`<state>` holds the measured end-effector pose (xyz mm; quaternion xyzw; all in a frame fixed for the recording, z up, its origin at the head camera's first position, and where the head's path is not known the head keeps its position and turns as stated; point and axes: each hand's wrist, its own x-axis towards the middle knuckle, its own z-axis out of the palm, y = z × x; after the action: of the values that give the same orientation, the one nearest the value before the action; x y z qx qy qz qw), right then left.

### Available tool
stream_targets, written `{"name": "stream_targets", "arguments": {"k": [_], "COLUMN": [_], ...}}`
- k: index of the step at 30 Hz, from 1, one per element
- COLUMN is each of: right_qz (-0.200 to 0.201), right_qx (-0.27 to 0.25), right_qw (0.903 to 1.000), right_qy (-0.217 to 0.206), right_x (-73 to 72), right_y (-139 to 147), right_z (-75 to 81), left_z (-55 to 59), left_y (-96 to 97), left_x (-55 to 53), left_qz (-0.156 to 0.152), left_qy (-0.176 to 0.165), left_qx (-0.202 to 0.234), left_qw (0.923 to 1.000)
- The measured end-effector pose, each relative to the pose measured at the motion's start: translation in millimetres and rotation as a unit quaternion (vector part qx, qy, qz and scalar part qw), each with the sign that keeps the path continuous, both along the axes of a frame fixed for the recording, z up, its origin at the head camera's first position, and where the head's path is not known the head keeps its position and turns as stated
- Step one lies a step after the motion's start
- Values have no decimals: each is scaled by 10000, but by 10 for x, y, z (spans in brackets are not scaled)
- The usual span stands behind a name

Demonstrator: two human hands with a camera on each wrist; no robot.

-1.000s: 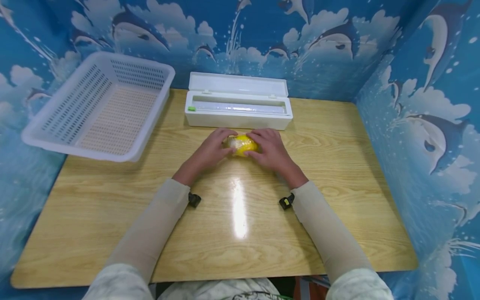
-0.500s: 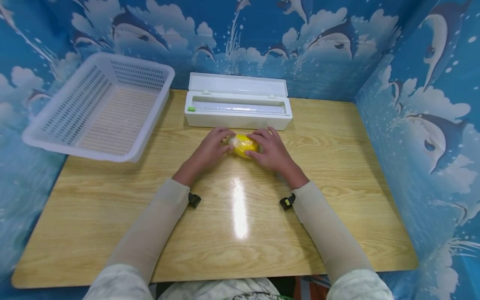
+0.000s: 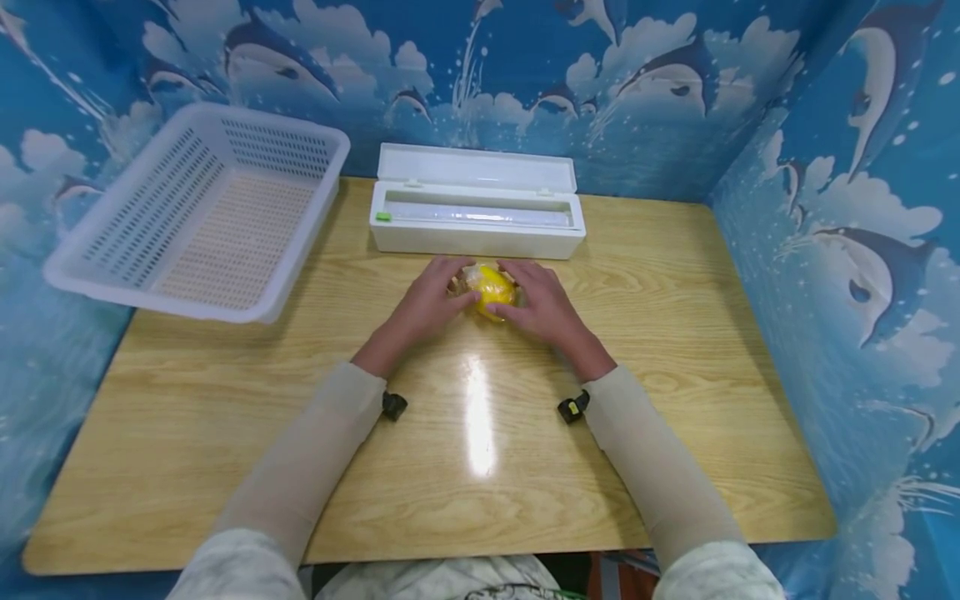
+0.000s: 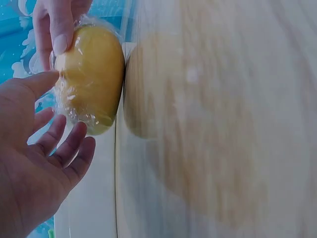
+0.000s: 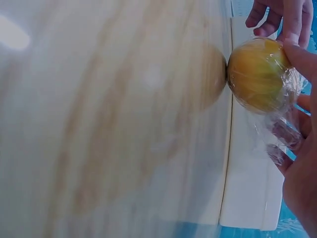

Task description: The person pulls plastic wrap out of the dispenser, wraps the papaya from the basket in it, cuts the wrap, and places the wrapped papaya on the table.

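A yellow, rounded fruit wrapped in clear plastic film sits on the wooden table between both hands. My left hand holds it from the left, thumb on its near side. In the left wrist view that thumb touches the wrapped surface, while the other fingers curl loosely by the fruit's end. From the right, my right hand grips it between thumb and fingers. Loose, crumpled film lies over the right fingers in the right wrist view. Greenish patches show through the wrap.
Just behind the hands stands a long white cling film box, its lid up and a film roll inside. A white slotted basket is at the table's back left. Dolphin-print cloth hangs behind and beside the wooden table.
The fruit has turned between the hands and shifted slightly right. My left hand has moved a little right, its thumb now further over the fruit. The right hand stays almost in place.
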<state>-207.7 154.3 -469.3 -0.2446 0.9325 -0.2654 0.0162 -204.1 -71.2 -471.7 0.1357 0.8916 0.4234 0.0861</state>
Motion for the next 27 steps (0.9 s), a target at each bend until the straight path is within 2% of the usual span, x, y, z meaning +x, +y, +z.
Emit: {"name": "stream_targets", "arguments": {"k": [13, 19, 27], "right_qz": [248, 350, 261], "right_qx": [-401, -552, -593], "right_qw": [9970, 9949, 9949], "right_qy": [617, 775, 772], "right_x": [32, 41, 63], "right_y": [14, 24, -6], "right_z": [-13, -12, -6], "left_z": [-27, -16, 25], "left_y": [37, 45, 125], "left_x": [-1, -3, 76], "left_qz": [119, 252, -44], "left_qy": [30, 47, 347], "left_qx": [-90, 48, -330], "left_qw": [9999, 9997, 9988]}}
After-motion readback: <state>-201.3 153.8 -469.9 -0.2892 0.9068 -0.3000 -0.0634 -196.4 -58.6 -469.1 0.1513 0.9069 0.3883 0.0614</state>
